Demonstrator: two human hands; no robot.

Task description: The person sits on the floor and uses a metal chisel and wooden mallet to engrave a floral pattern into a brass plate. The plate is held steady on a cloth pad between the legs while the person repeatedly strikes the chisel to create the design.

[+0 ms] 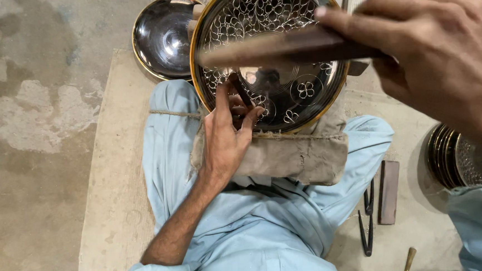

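Plate [282, 83] beside left fingers [222, 106]

A plain dark bowl [163, 37], stacked plates [455, 158] (partly hidden), a flat stone [389, 190] and compasses [367, 222].

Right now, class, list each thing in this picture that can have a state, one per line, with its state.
Engraved plate: tilted on a cloth pad, partly patterned.
Left hand: fingers pinching a thin tool against the plate.
Right hand: raised, gripping a dark wooden stick.
Wooden stick: held level above the plate, blurred.
Plain bowl: lying on the floor, unpatterned.
Stacked plates: leaning on edge.
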